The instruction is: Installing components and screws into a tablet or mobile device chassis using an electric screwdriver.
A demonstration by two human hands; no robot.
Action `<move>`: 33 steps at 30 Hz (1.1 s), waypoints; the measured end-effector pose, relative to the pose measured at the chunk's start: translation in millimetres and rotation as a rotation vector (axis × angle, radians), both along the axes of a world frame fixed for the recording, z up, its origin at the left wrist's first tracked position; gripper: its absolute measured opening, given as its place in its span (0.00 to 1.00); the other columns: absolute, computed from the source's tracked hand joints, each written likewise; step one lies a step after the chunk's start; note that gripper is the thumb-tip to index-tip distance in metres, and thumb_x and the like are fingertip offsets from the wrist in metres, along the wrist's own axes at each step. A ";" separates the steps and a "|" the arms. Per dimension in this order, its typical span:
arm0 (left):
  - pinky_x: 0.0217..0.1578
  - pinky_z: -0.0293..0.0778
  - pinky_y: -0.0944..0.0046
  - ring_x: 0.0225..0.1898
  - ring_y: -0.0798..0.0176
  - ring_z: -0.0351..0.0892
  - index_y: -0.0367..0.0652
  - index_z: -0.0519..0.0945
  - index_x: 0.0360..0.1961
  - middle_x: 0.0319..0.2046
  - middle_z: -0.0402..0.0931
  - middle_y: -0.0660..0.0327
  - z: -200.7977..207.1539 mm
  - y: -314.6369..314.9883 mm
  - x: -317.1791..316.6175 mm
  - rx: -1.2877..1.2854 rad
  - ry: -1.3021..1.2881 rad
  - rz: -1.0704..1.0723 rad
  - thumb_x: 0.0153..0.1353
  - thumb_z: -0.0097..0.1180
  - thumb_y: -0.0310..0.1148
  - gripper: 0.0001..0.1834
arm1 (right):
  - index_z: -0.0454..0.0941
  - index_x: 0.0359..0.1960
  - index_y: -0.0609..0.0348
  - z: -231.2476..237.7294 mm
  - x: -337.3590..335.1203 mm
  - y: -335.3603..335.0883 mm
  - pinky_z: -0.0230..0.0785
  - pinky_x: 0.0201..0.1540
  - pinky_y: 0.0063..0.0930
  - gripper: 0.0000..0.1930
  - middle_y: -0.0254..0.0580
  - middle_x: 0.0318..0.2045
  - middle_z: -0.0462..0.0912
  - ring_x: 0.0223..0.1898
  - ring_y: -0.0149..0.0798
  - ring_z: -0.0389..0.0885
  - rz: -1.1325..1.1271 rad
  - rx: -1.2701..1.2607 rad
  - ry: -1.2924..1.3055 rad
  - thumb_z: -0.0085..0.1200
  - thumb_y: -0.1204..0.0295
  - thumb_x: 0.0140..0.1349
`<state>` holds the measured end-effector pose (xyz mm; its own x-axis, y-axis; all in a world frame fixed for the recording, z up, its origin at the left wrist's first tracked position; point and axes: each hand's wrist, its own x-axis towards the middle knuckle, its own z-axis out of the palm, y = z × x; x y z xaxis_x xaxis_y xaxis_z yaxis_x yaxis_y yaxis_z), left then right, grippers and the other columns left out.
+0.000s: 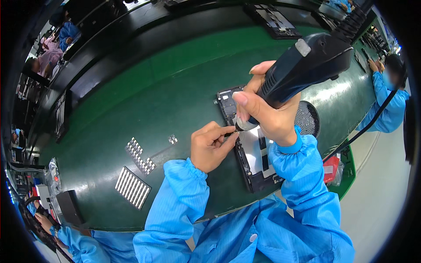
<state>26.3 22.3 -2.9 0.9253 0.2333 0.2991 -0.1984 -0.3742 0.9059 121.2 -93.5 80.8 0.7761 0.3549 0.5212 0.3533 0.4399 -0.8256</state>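
Note:
My right hand (274,111) is wrapped round a black electric screwdriver (302,65), whose cable leads up from its rear end. The tool slants down to the left. Its tip meets the left edge of an opened tablet-like device (252,160), which has a dark frame and a silvery inner plate. Beside that tip, my left hand (211,146) is closed in a pinch, thumb and forefinger at the frame's edge. Whatever lies between those fingertips is too small to make out. Part of the device is hidden under my right hand and sleeve.
A round dish (309,118) of small grey pieces sits right of the device. Leftward lie a striped sheet (133,187), a sheet of small parts (141,157) and a black box (70,208). Another opened device (272,21) rests at the back. A co-worker (388,98) sits at right.

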 end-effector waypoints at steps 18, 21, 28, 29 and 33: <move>0.17 0.60 0.71 0.16 0.73 0.64 0.36 0.82 0.25 0.16 0.67 0.65 -1.5 -0.1 -0.1 -0.050 -0.016 0.039 0.44 0.67 0.23 0.06 | 0.69 0.42 0.70 -4.5 -5.7 3.7 0.66 0.18 0.18 0.18 0.36 0.17 0.77 0.17 0.25 0.75 -0.001 0.019 -0.031 0.61 0.84 0.50; 0.16 0.59 0.72 0.16 0.74 0.63 0.36 0.82 0.25 0.16 0.67 0.65 -1.6 0.6 1.0 -0.052 -0.034 0.026 0.44 0.67 0.23 0.06 | 0.69 0.43 0.69 -4.4 -6.4 4.4 0.66 0.18 0.18 0.18 0.36 0.17 0.77 0.17 0.25 0.75 0.005 0.038 -0.028 0.61 0.84 0.50; 0.16 0.59 0.74 0.16 0.77 0.62 0.36 0.79 0.23 0.16 0.66 0.68 -1.8 5.4 2.3 -0.026 0.006 0.013 0.39 0.74 0.29 0.14 | 0.65 0.48 0.64 2.9 2.0 3.7 0.69 0.21 0.23 0.21 0.39 0.18 0.75 0.16 0.29 0.74 0.010 -0.121 -0.109 0.58 0.86 0.53; 0.16 0.57 0.76 0.17 0.80 0.59 0.36 0.78 0.22 0.16 0.66 0.69 -3.6 5.8 1.9 0.015 0.012 -0.004 0.38 0.76 0.30 0.16 | 0.65 0.48 0.64 1.7 3.6 4.8 0.69 0.21 0.23 0.21 0.39 0.18 0.75 0.16 0.29 0.74 0.009 -0.124 -0.109 0.58 0.86 0.53; 0.17 0.60 0.76 0.17 0.79 0.60 0.37 0.74 0.17 0.15 0.66 0.70 -2.5 4.2 1.6 0.036 0.060 -0.003 0.36 0.77 0.32 0.19 | 0.67 0.46 0.66 -7.8 5.5 11.0 0.68 0.20 0.20 0.20 0.37 0.18 0.75 0.17 0.27 0.74 0.025 -0.126 -0.048 0.59 0.85 0.52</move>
<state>27.9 26.5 -5.4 0.9425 0.2202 0.2515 -0.1457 -0.4064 0.9020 126.7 -82.5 72.9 0.7416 0.4391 0.5073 0.3838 0.3426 -0.8575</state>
